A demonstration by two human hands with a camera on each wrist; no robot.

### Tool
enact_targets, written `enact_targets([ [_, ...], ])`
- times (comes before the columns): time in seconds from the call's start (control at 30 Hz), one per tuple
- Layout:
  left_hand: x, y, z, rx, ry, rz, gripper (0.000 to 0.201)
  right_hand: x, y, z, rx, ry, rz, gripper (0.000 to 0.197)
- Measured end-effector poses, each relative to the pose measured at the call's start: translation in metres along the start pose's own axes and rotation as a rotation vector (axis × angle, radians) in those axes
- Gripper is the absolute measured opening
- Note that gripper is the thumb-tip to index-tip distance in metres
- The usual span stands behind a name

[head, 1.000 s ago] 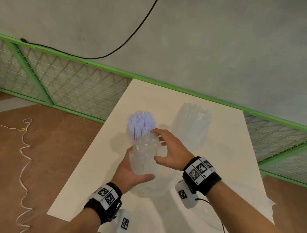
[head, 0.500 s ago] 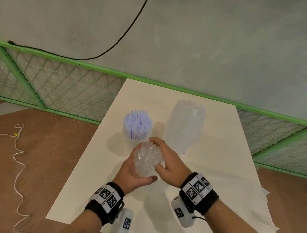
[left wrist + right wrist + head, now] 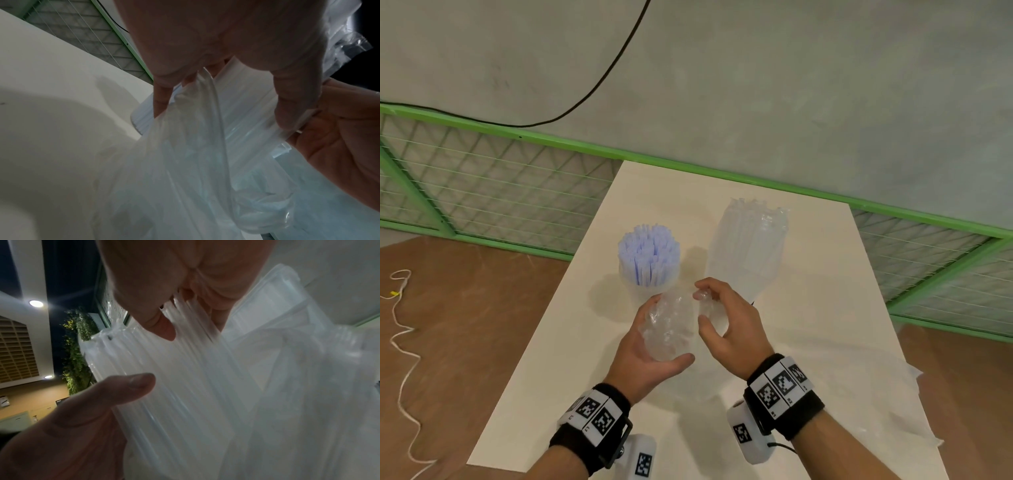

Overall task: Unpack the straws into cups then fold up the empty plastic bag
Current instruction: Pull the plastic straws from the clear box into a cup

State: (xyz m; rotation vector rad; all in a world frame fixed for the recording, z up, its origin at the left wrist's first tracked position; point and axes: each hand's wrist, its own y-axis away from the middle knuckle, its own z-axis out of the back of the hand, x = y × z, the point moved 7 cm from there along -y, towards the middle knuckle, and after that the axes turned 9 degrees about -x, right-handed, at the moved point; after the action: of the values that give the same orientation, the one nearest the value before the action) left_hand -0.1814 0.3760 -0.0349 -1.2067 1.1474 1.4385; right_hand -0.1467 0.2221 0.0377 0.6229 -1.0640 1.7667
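Note:
My left hand (image 3: 667,332) grips a bundle of clear straws wrapped in a crinkled plastic bag (image 3: 671,325), held above the white table (image 3: 818,281) with its end toward me. My right hand (image 3: 703,303) curls its fingers over the bundle's upper end and pinches clear plastic there, with the thumb a little apart. In the left wrist view, loose bag film (image 3: 185,162) hangs from my left hand (image 3: 226,97). The right wrist view shows the clear straws (image 3: 195,386) running up between the fingers of my right hand (image 3: 154,353). A cup packed with blue straws (image 3: 649,255) stands just behind.
A second clear pack of straws (image 3: 750,250) stands upright right of the blue straws. Loose clear plastic (image 3: 887,404) lies at the table's front right. A green mesh fence (image 3: 500,192) and grey wall run behind; a white cord (image 3: 400,342) lies on the brown floor at left.
The bundle has come down from in front of the blue straws and tipped its end toward me. My right thumb has lifted off it, while the fingers stay at its top.

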Motion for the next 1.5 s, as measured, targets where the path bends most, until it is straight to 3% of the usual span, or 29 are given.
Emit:
enact_targets([
  [0.33, 0.002, 0.002, -0.002, -0.008, 0.002, 0.021, 0.096, -0.001, -0.003, -0.002, -0.115, 0.106, 0.073, 0.018],
  [0.67, 0.005, 0.001, 0.002, -0.05, -0.03, 0.027, 0.088, 0.005, 0.006, -0.005, 0.06, 0.102, 0.125, 0.028],
  [0.9, 0.005, 0.001, 0.0, -0.046, -0.044, 0.032, 0.087, -0.001, 0.005, -0.006, 0.021, 0.148, 0.158, 0.01],
  [1.1, 0.004, 0.001, -0.001, -0.035, -0.054, 0.028, 0.087, -0.003, 0.006, -0.007, 0.024, 0.128, 0.164, 0.024],
  [1.27, 0.005, 0.001, -0.002, -0.034, -0.036, 0.036, 0.092, -0.003, 0.004, -0.006, -0.002, 0.132, 0.17, 0.015],
  [1.33, 0.005, 0.001, -0.002, -0.033, -0.02, 0.039, 0.091, -0.005, 0.004, -0.004, -0.015, 0.141, 0.151, 0.016],
  [1.5, 0.006, 0.001, -0.001, -0.037, -0.015, 0.044, 0.094, -0.015, 0.004, -0.002, 0.021, 0.104, -0.056, 0.019],
])
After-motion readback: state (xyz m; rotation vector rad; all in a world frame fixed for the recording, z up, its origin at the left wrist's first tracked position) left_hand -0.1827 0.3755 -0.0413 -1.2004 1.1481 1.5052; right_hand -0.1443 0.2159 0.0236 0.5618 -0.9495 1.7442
